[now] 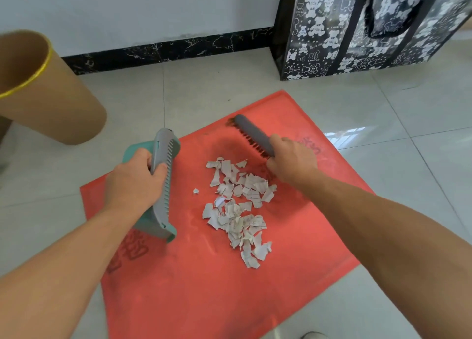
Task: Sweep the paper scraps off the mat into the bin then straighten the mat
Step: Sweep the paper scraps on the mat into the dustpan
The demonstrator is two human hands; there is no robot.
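Observation:
A red mat (194,275) lies skewed on the tiled floor. Several torn paper scraps (238,208) are heaped near its middle, and one small scrap (196,191) lies apart to the left. My left hand (132,183) grips a teal and grey dustpan (163,185) by its handle, standing on the mat's left side with its toothed edge facing the scraps. My right hand (291,160) holds a grey brush (251,134) with dark bristles, just above and behind the pile. A brown paper bin (48,93) with a gold rim stands at the far left.
A large black bag (357,29) with white bear prints stands against the wall at the back right. A black marble skirting (166,50) runs along the white wall. Pale floor tiles surround the mat. A shoe tip (313,335) shows at the bottom edge.

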